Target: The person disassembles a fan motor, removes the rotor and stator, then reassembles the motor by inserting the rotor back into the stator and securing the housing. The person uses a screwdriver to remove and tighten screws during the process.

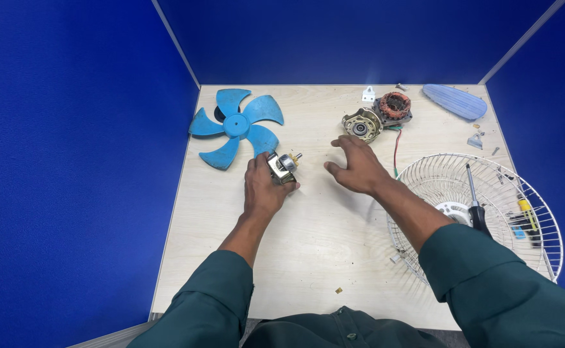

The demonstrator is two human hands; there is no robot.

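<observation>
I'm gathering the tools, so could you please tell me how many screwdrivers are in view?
2. A black-handled screwdriver lies across the white wire fan guard at right; a yellow-handled screwdriver lies on the guard's right side. Others may be hidden behind the right sleeve.

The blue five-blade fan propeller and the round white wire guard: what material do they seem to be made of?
The blue five-blade fan propeller looks like moulded plastic, one even colour with a dull sheen. The round white wire guard seems to be thin metal wire with a white coating, judging by its fine rigid spokes; the coating type is unclear.
</observation>
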